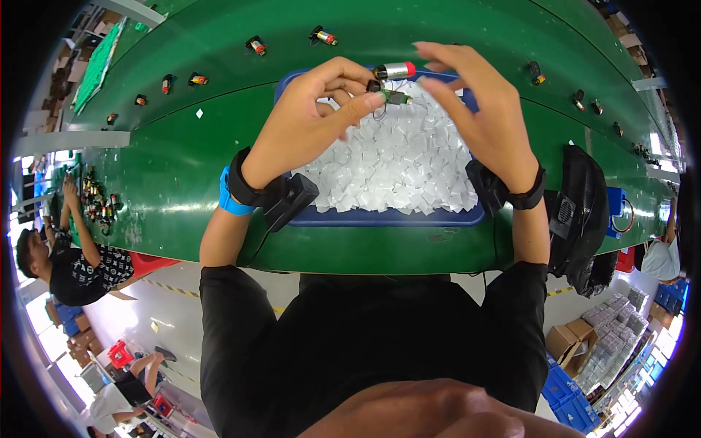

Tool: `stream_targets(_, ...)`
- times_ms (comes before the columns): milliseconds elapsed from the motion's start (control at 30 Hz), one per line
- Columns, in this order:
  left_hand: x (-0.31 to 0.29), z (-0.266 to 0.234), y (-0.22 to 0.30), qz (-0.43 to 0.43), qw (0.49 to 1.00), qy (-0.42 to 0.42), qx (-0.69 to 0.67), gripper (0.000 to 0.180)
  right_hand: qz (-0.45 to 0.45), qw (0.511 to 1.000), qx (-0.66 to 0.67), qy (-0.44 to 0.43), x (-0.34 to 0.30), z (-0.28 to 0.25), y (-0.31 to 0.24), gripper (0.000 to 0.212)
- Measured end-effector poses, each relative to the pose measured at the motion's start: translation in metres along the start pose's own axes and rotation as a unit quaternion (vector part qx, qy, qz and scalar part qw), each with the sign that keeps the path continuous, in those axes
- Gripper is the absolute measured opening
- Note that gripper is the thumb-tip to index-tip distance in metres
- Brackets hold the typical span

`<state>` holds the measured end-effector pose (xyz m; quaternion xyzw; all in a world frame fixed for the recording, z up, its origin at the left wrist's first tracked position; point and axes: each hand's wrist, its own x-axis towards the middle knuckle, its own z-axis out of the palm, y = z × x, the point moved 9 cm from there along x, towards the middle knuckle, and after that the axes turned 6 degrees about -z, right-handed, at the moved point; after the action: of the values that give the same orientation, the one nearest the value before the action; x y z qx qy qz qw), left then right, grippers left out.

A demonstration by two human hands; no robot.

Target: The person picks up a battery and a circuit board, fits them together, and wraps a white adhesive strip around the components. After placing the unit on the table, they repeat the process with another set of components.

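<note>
My left hand [314, 120] pinches a small electronic assembly between thumb and fingers. Its silver cylinder with a red end [395, 71] points right, and a small green circuit board [398, 98] with thin wires hangs just below. To the right of it, my right hand [485, 113] is raised with thumb and fingers apart, slightly blurred and holding nothing visible. Both hands are above a blue tray [387, 218] heaped with small white square pieces [394, 164].
Similar assemblies lie along the green bench [197, 139], such as one at the far side [323, 35]. A black bag [580, 208] and a blue box [618, 212] are at the right. A co-worker [73, 255] sits left, beside a pile of assemblies [98, 201].
</note>
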<state>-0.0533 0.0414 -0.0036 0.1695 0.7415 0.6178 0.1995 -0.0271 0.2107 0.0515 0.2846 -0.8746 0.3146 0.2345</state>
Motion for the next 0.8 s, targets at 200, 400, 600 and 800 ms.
stream_targets(200,-0.003,0.011,-0.003,-0.019,0.999,-0.017,0.039,0.032,-0.054,0.998,0.033,-0.022,-0.005,0.012,-0.008,0.029)
stream_targets(400,-0.006,0.019,-0.007,-0.041,0.999,-0.017,0.021,0.028,-0.045,0.998,0.043,0.019,-0.005,0.007,-0.009,0.028)
stream_targets(600,-0.004,0.024,-0.011,-0.063,0.986,-0.122,-0.097,0.022,0.018,0.984,0.179,-0.019,-0.004,0.014,-0.003,0.025)
stream_targets(800,-0.002,0.026,-0.012,-0.063,0.965,-0.168,-0.189,0.024,-0.064,0.985,0.154,-0.049,0.001,0.006,-0.014,0.025)
